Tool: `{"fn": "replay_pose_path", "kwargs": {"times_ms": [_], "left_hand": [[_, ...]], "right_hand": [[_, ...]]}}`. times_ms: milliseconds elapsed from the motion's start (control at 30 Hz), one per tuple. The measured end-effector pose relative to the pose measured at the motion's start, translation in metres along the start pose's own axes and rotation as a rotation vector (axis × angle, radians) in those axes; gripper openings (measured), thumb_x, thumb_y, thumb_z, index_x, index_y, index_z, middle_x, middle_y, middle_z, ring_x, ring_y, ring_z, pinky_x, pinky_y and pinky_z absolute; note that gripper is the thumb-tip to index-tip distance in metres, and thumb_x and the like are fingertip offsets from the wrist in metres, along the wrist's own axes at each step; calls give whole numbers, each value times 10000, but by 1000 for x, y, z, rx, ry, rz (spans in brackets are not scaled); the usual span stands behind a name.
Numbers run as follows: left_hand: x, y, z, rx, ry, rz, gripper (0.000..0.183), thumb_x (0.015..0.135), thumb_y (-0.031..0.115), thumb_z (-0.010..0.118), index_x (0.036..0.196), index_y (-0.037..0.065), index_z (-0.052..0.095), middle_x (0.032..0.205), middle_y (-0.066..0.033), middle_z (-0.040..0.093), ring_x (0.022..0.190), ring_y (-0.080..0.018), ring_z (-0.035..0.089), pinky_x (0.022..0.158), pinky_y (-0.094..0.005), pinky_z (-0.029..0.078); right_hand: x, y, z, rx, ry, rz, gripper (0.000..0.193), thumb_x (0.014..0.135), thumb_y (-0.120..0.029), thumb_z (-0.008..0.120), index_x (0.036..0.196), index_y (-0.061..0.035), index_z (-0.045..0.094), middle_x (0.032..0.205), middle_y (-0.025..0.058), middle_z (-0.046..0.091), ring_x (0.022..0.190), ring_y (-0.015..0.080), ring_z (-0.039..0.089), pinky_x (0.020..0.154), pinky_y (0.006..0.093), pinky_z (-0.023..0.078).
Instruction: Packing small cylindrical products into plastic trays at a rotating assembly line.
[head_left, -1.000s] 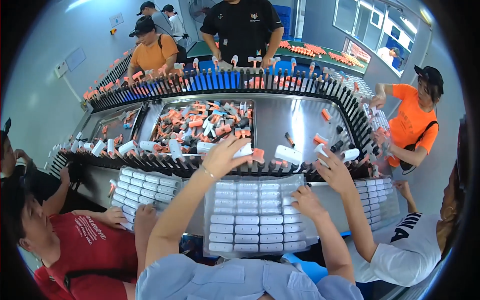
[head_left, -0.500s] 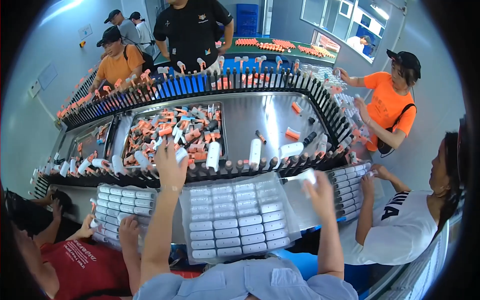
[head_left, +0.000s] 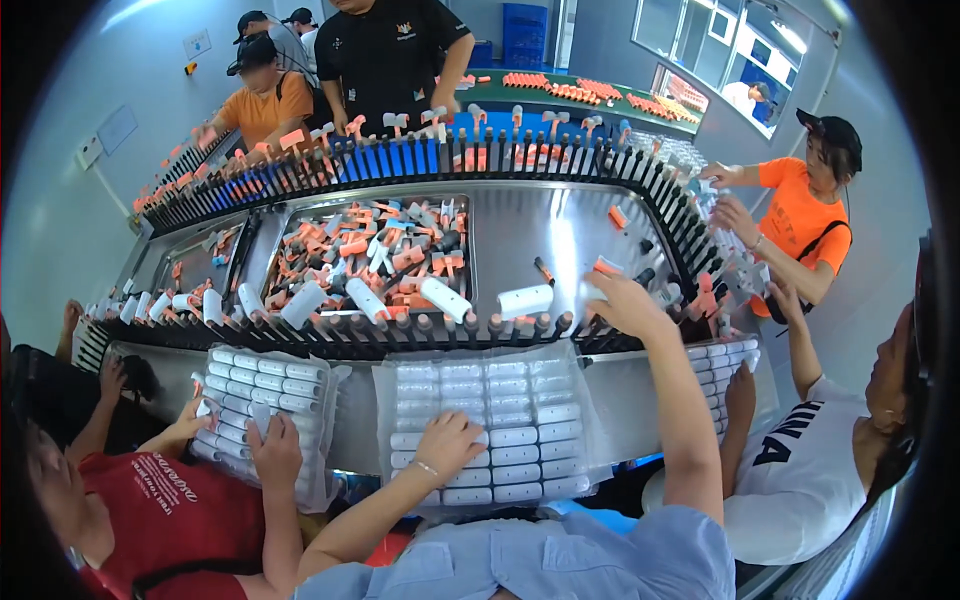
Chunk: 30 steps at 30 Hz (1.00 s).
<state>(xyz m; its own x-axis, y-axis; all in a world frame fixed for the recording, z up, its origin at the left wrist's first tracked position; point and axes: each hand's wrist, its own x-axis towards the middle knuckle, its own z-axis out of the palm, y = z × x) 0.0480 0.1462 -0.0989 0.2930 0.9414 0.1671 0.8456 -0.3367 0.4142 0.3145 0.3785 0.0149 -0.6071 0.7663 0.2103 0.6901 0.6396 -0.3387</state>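
My left hand (head_left: 449, 446) is closed, fingers curled over the clear plastic tray (head_left: 408, 378) in front of me, with a white curved shell (head_left: 482, 439) at its fingertips. Rows of similar white shells (head_left: 515, 476) fill the tray's near part, while several far pockets hold none. Stretched forward over the rack of dark pegs (head_left: 478, 337), my right hand (head_left: 630, 303) grips another white shell (head_left: 592, 291), mostly hidden by the fingers. More white shells sit tilted on the near pegs, including one (head_left: 445, 299) left of my right hand.
Behind the pegs, a metal tray (head_left: 468, 240) holds a heap of orange, white and dark parts (head_left: 370, 250). Loose pieces lie on the steel surface (head_left: 520, 225). Co-workers sit close on both sides, with white-shell trays (head_left: 262, 375) before them; others stand across the pegs.
My left hand has drawn back from the peg row to the tray. My right hand has moved forward to the pegs with a white shell. The view has shifted slightly.
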Motion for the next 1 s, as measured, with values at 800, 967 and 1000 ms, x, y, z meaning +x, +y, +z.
{"fn": "replay_pose_path", "kwargs": {"times_ms": [800, 967, 1000], "left_hand": [[179, 58, -118, -420, 283, 47, 338, 811, 229, 612, 1054, 21, 503, 854, -174, 621, 810, -312, 623, 701, -362, 479], [219, 82, -86, -244, 133, -232, 456, 796, 365, 567, 973, -54, 537, 913, -260, 615, 880, -396, 602, 774, -457, 466], [228, 88, -83, -191, 104, -292, 458, 799, 365, 560, 981, -55, 541, 933, -268, 610, 895, -402, 595, 787, -458, 465]], "right_hand": [[-123, -56, 120, 41, -178, 46, 295, 721, -214, 664, 973, -64, 633, 994, 128, 531, 1004, 311, 492, 846, 398, 446], [-124, -55, 122, 47, -121, 35, 226, 733, -200, 645, 873, -23, 639, 992, 135, 540, 1006, 308, 484, 849, 389, 441], [-124, -57, 121, 24, -151, 38, 246, 745, -197, 636, 903, -9, 622, 991, 147, 540, 1007, 313, 486, 850, 388, 439]]}}
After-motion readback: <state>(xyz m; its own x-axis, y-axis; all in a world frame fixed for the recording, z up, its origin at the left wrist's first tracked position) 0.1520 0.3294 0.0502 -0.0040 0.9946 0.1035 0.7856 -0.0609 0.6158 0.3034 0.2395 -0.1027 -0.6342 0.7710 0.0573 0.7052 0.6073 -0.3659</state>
